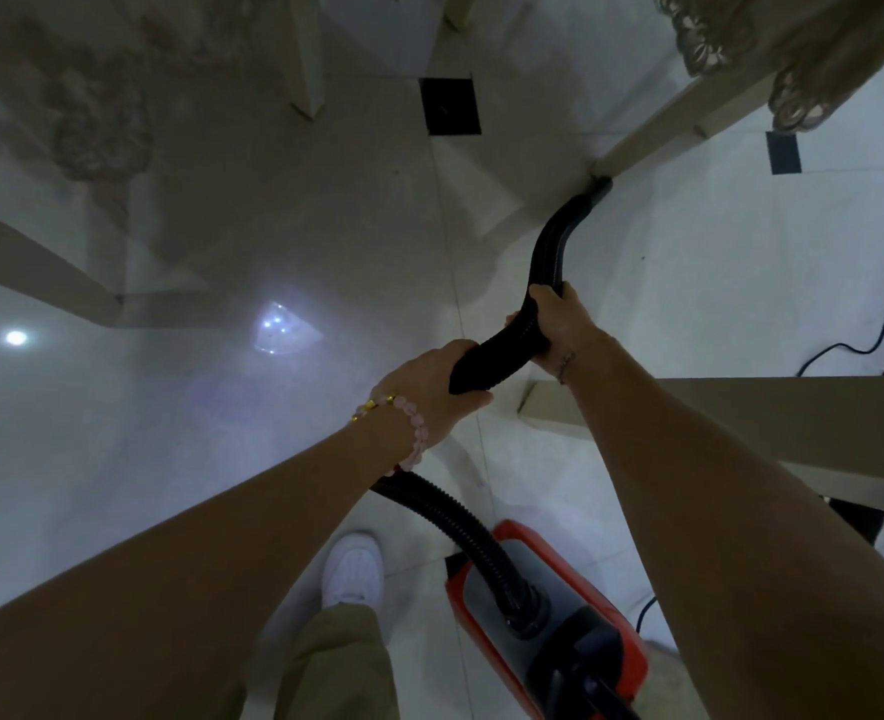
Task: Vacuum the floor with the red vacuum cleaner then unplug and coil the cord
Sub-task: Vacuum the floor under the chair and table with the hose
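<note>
Red vacuum cleaner: stood on the pale tiled floor at lower centre, beside a white shoe. Black ribbed hose: ran up from the cleaner's top through both hands, its nozzle end lying at the foot of a cream table leg. Left hand, beaded bracelet at wrist: closed around the hose's lower section. Right hand: closed around the hose further along. Black cord: trailed over the floor at right.
</note>
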The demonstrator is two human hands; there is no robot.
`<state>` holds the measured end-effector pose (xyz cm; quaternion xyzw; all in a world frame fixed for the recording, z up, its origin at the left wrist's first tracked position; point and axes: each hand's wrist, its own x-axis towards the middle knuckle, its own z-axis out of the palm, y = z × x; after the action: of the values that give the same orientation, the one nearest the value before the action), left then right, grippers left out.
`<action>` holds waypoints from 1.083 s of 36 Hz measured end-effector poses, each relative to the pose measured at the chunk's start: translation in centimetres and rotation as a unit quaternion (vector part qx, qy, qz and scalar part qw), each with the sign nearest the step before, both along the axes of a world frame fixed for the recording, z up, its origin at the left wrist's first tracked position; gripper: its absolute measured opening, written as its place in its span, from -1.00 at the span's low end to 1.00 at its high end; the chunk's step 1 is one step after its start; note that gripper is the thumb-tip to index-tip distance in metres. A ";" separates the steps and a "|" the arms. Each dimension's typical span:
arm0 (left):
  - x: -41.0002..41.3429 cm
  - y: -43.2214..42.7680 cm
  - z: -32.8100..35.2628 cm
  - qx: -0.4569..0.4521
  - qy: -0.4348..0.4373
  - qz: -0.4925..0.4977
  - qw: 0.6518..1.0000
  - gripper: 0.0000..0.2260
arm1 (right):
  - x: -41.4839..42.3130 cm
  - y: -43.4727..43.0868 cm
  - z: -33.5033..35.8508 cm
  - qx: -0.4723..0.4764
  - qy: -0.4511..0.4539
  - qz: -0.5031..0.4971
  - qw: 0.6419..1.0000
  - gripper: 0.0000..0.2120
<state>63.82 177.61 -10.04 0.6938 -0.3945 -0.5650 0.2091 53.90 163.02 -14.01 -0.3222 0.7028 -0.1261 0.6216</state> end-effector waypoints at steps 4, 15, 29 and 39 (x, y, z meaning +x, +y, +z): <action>-0.1 0.2 -0.3 0.002 -0.007 -0.002 1.000 -0.57 | -0.1 0.3 0.1 -0.001 0.003 -0.010 1.000 -0.79; -1.1 1.2 -0.4 -0.002 -0.032 -0.035 0.999 -0.56 | -1.9 1.7 0.1 0.017 0.009 -0.036 0.999 -0.64; -2.3 1.4 0.5 -0.012 -0.054 -0.085 0.995 -0.56 | -4.1 2.9 1.0 0.037 0.020 -0.083 0.996 -0.65; -2.4 2.1 1.2 -0.024 -0.044 -0.069 0.996 -0.56 | -4.2 3.5 1.7 0.047 0.014 -0.083 0.995 -0.63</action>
<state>61.41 179.76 -8.85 0.6839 -0.4638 -0.5376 0.1681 49.67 166.53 -12.32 -0.2345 0.7408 -0.1394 0.6139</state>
